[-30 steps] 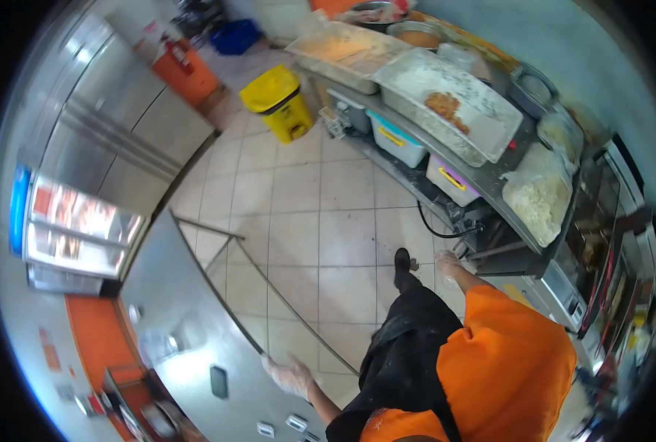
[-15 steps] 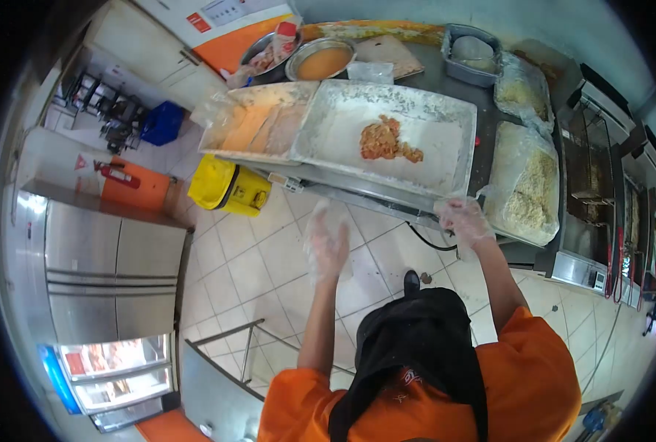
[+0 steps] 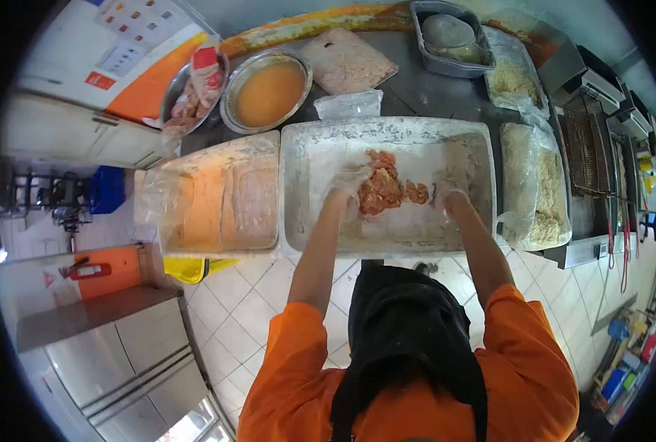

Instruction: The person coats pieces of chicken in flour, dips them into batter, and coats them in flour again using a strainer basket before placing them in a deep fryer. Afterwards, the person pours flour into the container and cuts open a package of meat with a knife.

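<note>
A pile of raw meat pieces (image 3: 381, 193), reddish and wet-looking, lies on white flour (image 3: 320, 158) in a large pale tub (image 3: 388, 127). My left hand (image 3: 350, 179), in a clear plastic glove, is at the pile's left side with its fingers stretched out and blurred against the flour. On the other side, my right hand (image 3: 446, 193), also gloved, reaches down into the tub beside the smaller clump of meat. Its fingers are mostly hidden, and I cannot tell whether they hold anything.
To the left is a tub with orange-tinted powder (image 3: 199, 210). Behind stand a bowl of orange liquid (image 3: 270, 94), a bowl of raw meat (image 3: 188, 99) and a bag of meat (image 3: 350, 60). Trays of pale crumbs (image 3: 549, 195) and fryer baskets (image 3: 589, 144) are at right.
Both hands have moved forward from in front of the counter into the flour tub, to either side of the meat. The view has moved closer to the counter.
</note>
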